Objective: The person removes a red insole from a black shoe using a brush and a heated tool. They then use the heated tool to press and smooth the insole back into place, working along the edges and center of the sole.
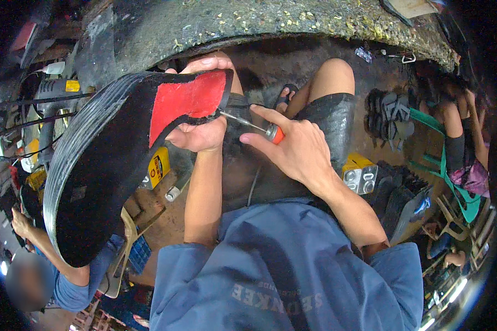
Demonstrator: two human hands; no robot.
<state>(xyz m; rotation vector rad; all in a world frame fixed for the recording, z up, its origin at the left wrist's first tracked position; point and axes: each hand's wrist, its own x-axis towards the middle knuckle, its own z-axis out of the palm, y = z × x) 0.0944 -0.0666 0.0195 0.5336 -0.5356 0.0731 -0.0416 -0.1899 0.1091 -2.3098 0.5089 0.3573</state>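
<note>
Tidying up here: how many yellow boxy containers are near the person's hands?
2: a yellow-and-black boxy container below-left of the left hand; a yellow-and-silver boxy container below-right of the right hand. Others may be hidden.

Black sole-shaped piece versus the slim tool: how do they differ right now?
The black sole-shaped piece is broad and curved; the tool is narrow and straight-shafted. The piece carries a red patch; the tool has a metal shaft and an orange-red handle. The left hand holds the piece; the right hand grips the tool. Both are held up.
</note>
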